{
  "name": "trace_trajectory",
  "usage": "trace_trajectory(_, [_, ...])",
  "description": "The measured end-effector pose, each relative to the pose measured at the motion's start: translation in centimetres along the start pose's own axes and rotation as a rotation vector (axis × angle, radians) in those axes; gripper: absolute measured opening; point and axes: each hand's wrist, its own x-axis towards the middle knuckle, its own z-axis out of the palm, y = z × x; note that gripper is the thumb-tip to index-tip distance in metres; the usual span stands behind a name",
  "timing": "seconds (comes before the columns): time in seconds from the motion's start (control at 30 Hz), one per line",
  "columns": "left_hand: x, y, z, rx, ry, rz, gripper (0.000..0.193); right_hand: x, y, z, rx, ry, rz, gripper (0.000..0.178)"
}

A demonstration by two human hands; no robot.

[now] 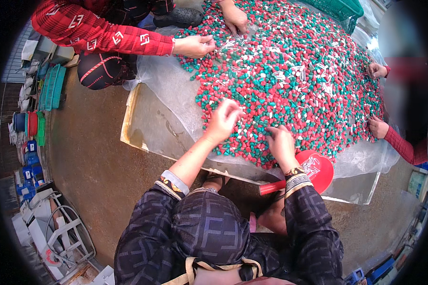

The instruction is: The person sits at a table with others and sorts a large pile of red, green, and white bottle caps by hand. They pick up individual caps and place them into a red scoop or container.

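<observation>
A wide heap of small red, green and white cone-like pieces (290, 95) covers the table in front of me, with thin white sticks (327, 87) scattered among them. My left hand (222, 122) is just over the heap's near left edge, thumb and fingertips curled together in a pinch; whatever is between them is too small to make out. To its right, my right hand (281, 144) reaches down to the near edge of the heap with bent fingers, its fingertips at the pieces and partly hidden. Beneath my right wrist lies a red paddle-shaped hand fan (322, 173).
Clear plastic sheeting (176, 90) lies under the heap on a pale-edged table (150, 126). Another person's hands (195, 46) work at the far left; other hands (378, 127) reach in from the right. A green basket (340, 9) stands at the back. Crates and a white-framed machine (57, 232) line the left.
</observation>
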Motion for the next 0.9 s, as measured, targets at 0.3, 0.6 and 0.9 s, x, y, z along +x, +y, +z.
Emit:
trace_trajectory(0.3, [-0.8,-0.6,0.3,1.185,-0.190,0.457,0.022,-0.4,0.4,-0.6,-0.098,0.106,0.015,0.027])
trace_trajectory(0.6, [-0.9,-0.2,-0.6,0.999,0.004,0.413,0.011,0.6,-2.8,2.3,-0.089,0.081,-0.287,0.016])
trace_trajectory(0.9, [5.6,0.7,-5.8,1.071,0.272,0.411,0.014,2.5,-3.2,5.0,-0.483,-0.007,-0.484,0.025])
